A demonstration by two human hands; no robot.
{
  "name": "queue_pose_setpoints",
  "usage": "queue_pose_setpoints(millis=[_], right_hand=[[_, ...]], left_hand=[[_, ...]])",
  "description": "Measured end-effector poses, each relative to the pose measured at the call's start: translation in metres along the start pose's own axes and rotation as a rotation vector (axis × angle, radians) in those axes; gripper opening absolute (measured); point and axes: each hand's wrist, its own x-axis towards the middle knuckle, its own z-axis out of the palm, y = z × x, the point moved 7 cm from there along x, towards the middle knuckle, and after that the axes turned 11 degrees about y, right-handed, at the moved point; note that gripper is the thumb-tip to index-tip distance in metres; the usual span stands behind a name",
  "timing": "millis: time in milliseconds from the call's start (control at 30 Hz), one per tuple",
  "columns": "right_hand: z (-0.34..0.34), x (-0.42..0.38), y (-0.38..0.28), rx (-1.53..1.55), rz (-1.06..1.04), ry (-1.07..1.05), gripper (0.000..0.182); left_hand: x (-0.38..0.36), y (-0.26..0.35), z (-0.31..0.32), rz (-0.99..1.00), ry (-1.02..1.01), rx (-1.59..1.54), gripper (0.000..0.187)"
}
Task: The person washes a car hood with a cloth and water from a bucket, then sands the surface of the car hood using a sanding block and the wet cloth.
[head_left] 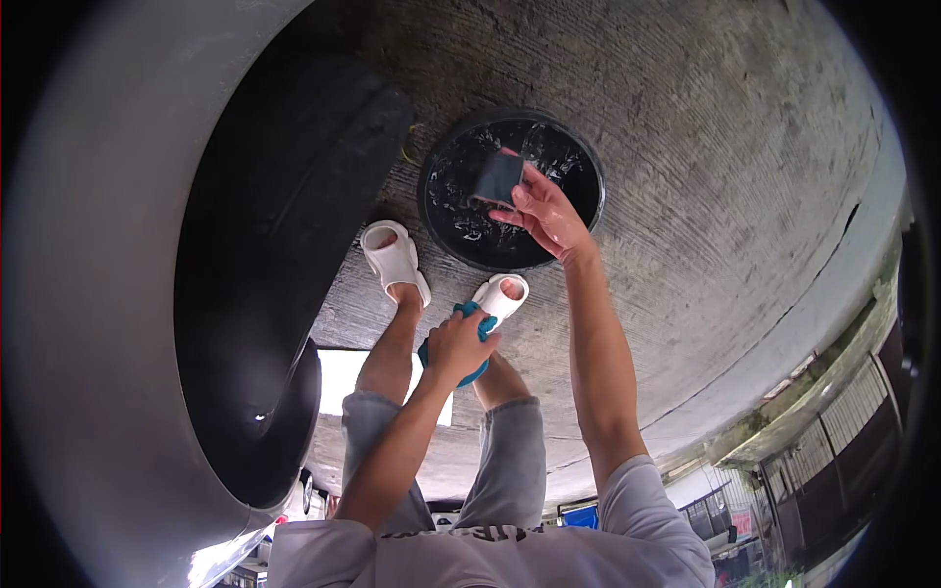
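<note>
My right hand [552, 218] is over the basin, its thumb and fingers gripping a dark grey rectangular block [500, 179] that looks like a sponge. Below it stands a round black basin [428, 211] holding water with bright ripples and splashes. Wet skin glistens on this hand. Nearer my body, my left hand [461, 345] is closed around a bunched teal cloth [475, 372], in front of my lower leg and close to one white clog [502, 296]. Part of the cloth is hidden under my fingers.
To the left, a black tyre [284, 196] sits under the grey body panel [108, 294] of a car. Rough, grooved concrete [706, 196] surrounds the basin. My other white clog [394, 260] is between tyre and basin. A low kerb [784, 392] runs along the right.
</note>
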Motion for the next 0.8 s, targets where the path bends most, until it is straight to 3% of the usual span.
queue_pose_setpoints(millis=[33,100,167,200,267,500,567,600,633,700,733,800], right_hand=[[0.008,-0.001,-0.002,0.172,0.029,-0.127,0.047],[-0.011,0.029,0.008,0.023,-0.005,-0.075,0.051],[-0.040,0.057,0.018,-1.077,-0.126,0.201,0.057],[-0.039,0.062,0.030,-1.069,-0.126,0.200,0.057],[-0.036,0.073,0.064,-1.576,-0.053,0.119,0.056],[-0.039,0.090,0.150,-1.435,0.317,0.197,0.047],[-0.003,0.067,0.093,-1.539,0.231,-0.096,0.049],[-0.007,0.078,0.106,-1.640,0.149,-0.298,0.044],[-0.019,0.070,0.106,-1.649,0.148,-0.303,0.044],[-0.026,0.047,0.083,-0.535,-0.015,-0.157,0.045],[-0.030,0.036,0.077,-0.542,-0.014,-0.157,0.045],[-0.042,0.012,0.075,-0.022,0.333,-0.068,0.055]], left_hand=[[0.001,-0.003,0.000,-0.026,-0.006,-0.017,0.049],[0.002,-0.006,0.001,-0.046,-0.007,-0.031,0.047],[-0.001,-0.008,0.000,-0.046,0.016,-0.031,0.047],[-0.002,-0.009,-0.002,-0.047,0.016,-0.023,0.047],[-0.002,-0.008,-0.004,-0.049,-0.004,-0.009,0.048],[-0.001,-0.011,-0.005,-0.009,-0.028,0.054,0.046],[0.000,-0.011,-0.006,-0.011,-0.005,0.050,0.045],[-0.001,-0.011,-0.006,-0.013,0.015,0.044,0.044],[-0.001,-0.011,-0.005,-0.017,0.018,0.035,0.044],[0.002,-0.013,0.001,-0.037,-0.011,0.048,0.043],[0.002,-0.012,0.003,-0.036,-0.019,0.036,0.044],[0.001,-0.009,0.006,-0.030,-0.019,0.034,0.044]])
